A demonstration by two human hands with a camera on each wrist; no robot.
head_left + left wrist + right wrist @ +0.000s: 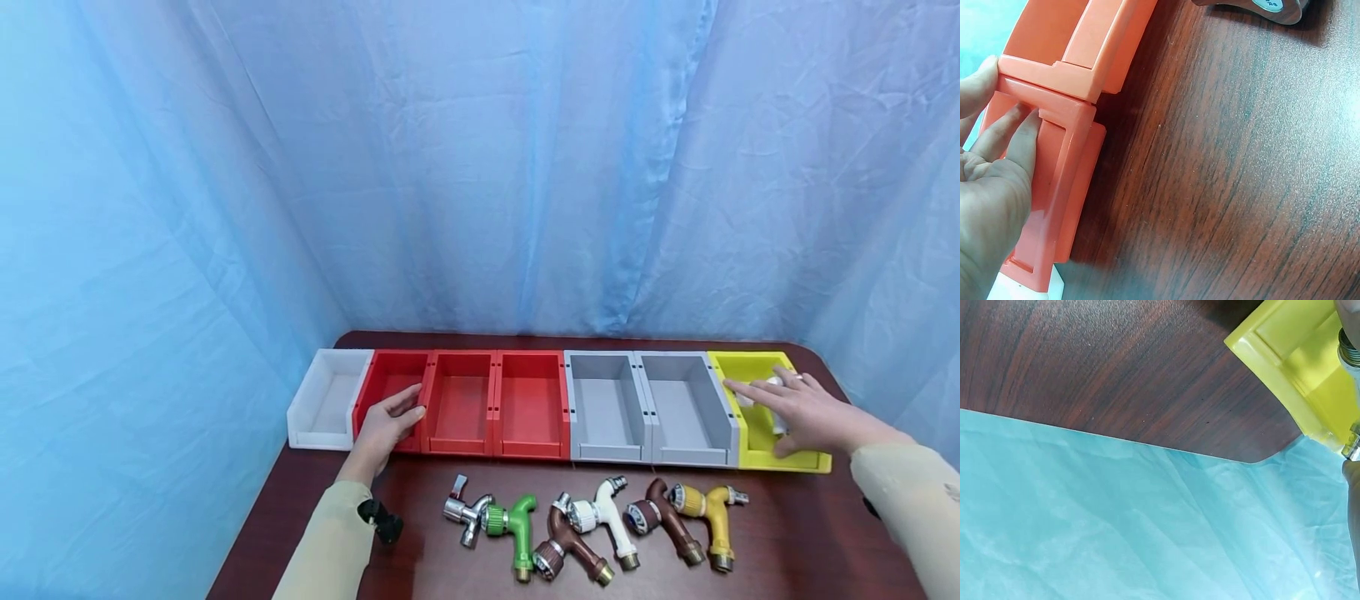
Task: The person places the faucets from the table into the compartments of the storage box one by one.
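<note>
My left hand (386, 429) rests at the leftmost red bin (396, 367), its fingers (1022, 147) reaching inside past the front lip, with no loose item in them. At the right end, my right hand (813, 417) is over the yellow bin (806, 461). It holds a white faucet (777, 408), largely covered by the hand in the head view. In the right wrist view the faucet's threaded end (1349, 353) and metal tip (1354, 444) show between the fingers at the frame's edge.
A white bin (322, 400), more red bins (528, 450) and grey bins (611, 452) complete the row. Before them lie faucets: chrome (468, 512), green (521, 533), brown (573, 542), white (615, 521), another brown (675, 525) and yellow (717, 525). Blue curtains (480, 167) surround the table.
</note>
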